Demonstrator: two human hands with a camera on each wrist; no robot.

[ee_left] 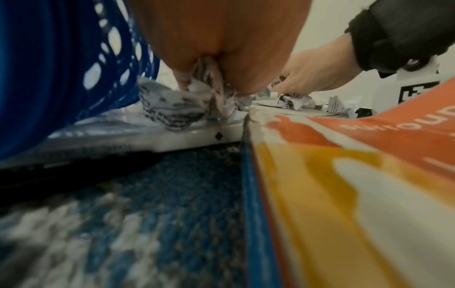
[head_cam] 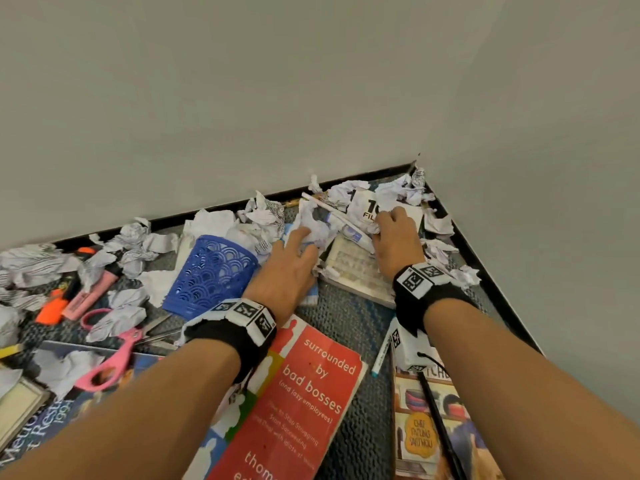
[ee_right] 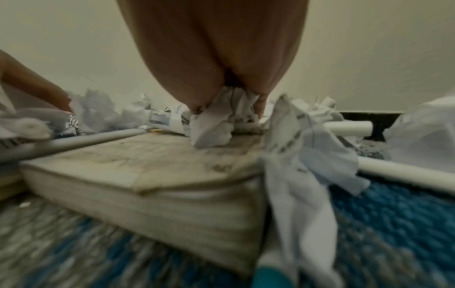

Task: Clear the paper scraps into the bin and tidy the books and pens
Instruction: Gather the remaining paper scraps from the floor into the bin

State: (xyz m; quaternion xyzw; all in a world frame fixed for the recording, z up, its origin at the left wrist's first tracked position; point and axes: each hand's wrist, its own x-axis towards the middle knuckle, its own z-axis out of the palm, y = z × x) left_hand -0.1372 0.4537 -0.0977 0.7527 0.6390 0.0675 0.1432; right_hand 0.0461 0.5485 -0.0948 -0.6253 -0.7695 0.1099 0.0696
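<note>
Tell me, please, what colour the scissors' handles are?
Pink; the scissors show best in the head view.

Bin [head_cam: 211, 271]: at your 10 o'clock, blue, with a cut-out fan-scale lattice.
Paper scraps [head_cam: 263, 216]: at your 12, white with black print.
Book [head_cam: 294, 400]: at your 6, red cover, white lettering.
Scissors [head_cam: 110, 358]: at your 8, pink handles.
Carpet [head_cam: 346, 320]: blue-grey weave.
Wristbands [head_cam: 239, 330]: black, with black-and-white square markers.
</note>
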